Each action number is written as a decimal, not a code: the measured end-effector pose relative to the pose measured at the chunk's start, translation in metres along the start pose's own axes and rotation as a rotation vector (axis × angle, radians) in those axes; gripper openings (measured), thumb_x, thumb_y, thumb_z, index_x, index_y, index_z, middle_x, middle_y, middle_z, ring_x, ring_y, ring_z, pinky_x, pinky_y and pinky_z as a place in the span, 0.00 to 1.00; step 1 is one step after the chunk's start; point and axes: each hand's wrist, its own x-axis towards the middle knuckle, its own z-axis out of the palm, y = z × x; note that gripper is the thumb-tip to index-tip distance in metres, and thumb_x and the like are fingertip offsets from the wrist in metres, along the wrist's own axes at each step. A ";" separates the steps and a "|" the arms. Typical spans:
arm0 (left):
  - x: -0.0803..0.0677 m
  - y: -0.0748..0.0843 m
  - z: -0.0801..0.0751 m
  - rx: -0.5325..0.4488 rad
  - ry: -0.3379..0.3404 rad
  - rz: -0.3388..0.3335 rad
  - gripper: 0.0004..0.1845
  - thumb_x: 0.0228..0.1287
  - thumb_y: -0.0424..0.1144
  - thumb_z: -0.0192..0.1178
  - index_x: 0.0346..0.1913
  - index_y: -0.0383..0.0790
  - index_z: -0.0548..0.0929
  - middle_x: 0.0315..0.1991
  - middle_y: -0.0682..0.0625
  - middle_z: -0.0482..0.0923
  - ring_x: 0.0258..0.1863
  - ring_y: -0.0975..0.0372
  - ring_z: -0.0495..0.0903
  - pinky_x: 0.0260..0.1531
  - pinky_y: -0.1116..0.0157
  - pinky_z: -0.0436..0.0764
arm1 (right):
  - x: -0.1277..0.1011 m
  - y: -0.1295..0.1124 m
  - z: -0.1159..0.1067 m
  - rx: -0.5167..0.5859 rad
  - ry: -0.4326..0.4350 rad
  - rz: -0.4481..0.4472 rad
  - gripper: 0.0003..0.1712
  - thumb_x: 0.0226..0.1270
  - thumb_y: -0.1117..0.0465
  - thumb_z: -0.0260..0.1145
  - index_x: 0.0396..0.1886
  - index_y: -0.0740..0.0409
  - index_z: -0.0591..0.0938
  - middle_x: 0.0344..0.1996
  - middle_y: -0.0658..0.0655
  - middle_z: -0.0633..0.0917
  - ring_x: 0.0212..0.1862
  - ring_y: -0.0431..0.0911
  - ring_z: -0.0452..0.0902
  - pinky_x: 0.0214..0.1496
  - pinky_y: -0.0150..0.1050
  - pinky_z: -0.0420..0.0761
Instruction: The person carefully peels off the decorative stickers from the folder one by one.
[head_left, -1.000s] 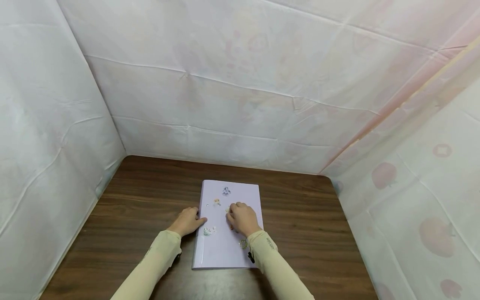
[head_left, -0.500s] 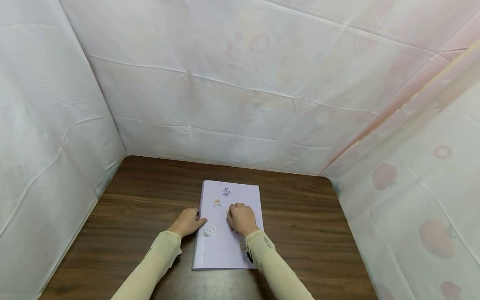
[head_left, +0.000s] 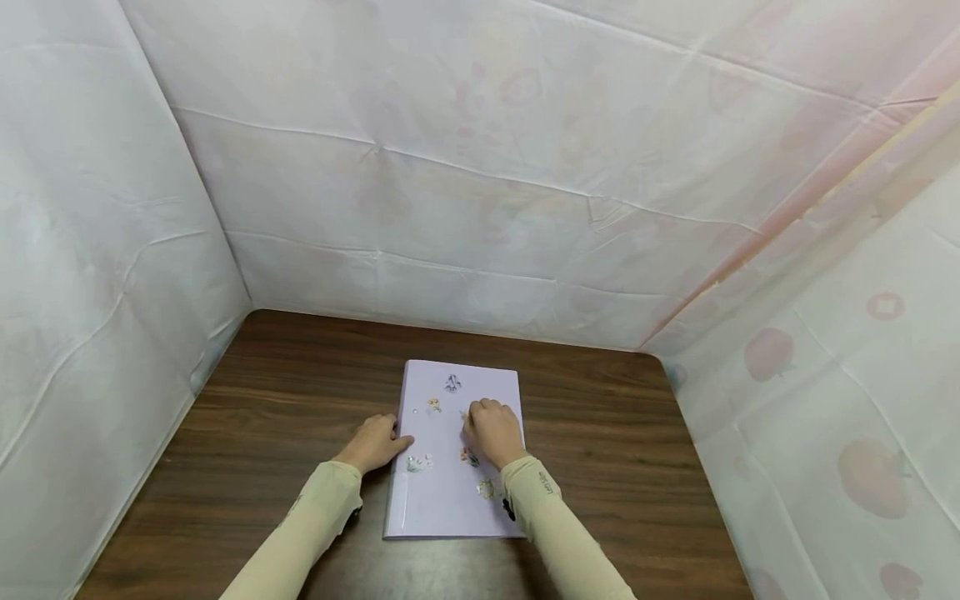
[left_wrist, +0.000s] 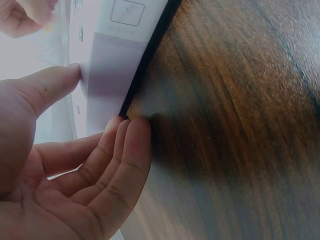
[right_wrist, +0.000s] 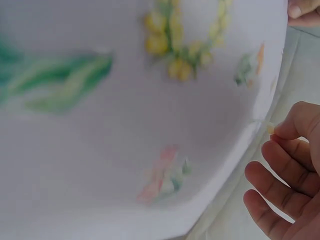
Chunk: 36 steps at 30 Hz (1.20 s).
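Observation:
A lilac binder (head_left: 435, 508) lies flat on the table with flower stickers scattered over its cover. My left hand (head_left: 372, 443) holds its left side, thumb (left_wrist: 62, 82) on the cover and fingers curled at the bottom edge of the spine (left_wrist: 112, 75). Over the cover's right half is my right hand (head_left: 495, 429). Its thumb and index finger pinch a small clear sticker with a yellow bit (right_wrist: 270, 128), close to the surface. An orange flower sticker (head_left: 469, 456) and a yellow wreath sticker (head_left: 486, 488) lie near that hand.
Blue flowers (head_left: 452, 383), small yellow-orange flowers (head_left: 434, 404) and a white-and-green sticker (head_left: 420, 462) mark the cover's left and top. Beneath is a dark wood table (head_left: 600, 467). Pale sheeting (head_left: 465, 217) hangs behind and at both sides.
My right hand has shifted a little to the right across the cover, uncovering the orange flower sticker. My left hand has stayed at the spine.

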 end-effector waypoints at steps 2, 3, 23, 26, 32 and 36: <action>0.000 0.000 0.000 0.001 0.001 0.002 0.23 0.66 0.43 0.67 0.47 0.22 0.79 0.34 0.43 0.77 0.38 0.51 0.78 0.40 0.50 0.79 | -0.001 0.006 -0.004 0.009 0.006 0.004 0.08 0.63 0.59 0.68 0.25 0.54 0.81 0.22 0.50 0.80 0.25 0.45 0.77 0.28 0.41 0.77; 0.000 0.000 0.000 0.002 0.003 0.004 0.24 0.66 0.43 0.67 0.48 0.21 0.79 0.34 0.43 0.77 0.38 0.51 0.78 0.41 0.50 0.79 | -0.001 0.010 -0.005 0.013 0.014 0.002 0.08 0.63 0.59 0.68 0.25 0.54 0.81 0.22 0.50 0.80 0.25 0.46 0.77 0.28 0.42 0.77; 0.001 -0.001 -0.002 0.006 0.007 0.011 0.21 0.66 0.42 0.67 0.45 0.23 0.79 0.31 0.44 0.76 0.34 0.53 0.77 0.36 0.52 0.78 | -0.069 0.133 -0.026 -0.099 -0.025 0.150 0.08 0.58 0.63 0.74 0.26 0.59 0.81 0.21 0.54 0.79 0.25 0.52 0.78 0.25 0.48 0.77; 0.001 0.000 -0.003 0.009 0.008 0.014 0.20 0.66 0.42 0.67 0.44 0.24 0.79 0.31 0.44 0.76 0.33 0.54 0.76 0.36 0.53 0.78 | -0.077 0.139 -0.028 -0.101 -0.053 0.171 0.08 0.58 0.64 0.75 0.26 0.59 0.82 0.21 0.54 0.80 0.25 0.51 0.78 0.26 0.48 0.77; 0.001 0.000 -0.002 0.003 -0.001 0.005 0.19 0.66 0.43 0.67 0.43 0.26 0.80 0.30 0.45 0.75 0.32 0.55 0.75 0.35 0.53 0.77 | -0.083 0.139 -0.031 -0.084 -0.064 0.178 0.07 0.57 0.64 0.75 0.26 0.58 0.84 0.22 0.53 0.82 0.25 0.50 0.79 0.26 0.47 0.79; 0.001 0.000 0.000 0.000 -0.009 0.002 0.19 0.66 0.43 0.67 0.43 0.26 0.80 0.30 0.45 0.75 0.32 0.55 0.75 0.36 0.53 0.77 | -0.083 0.137 -0.033 -0.072 -0.068 0.196 0.05 0.57 0.64 0.74 0.25 0.57 0.84 0.22 0.53 0.82 0.25 0.50 0.78 0.27 0.47 0.78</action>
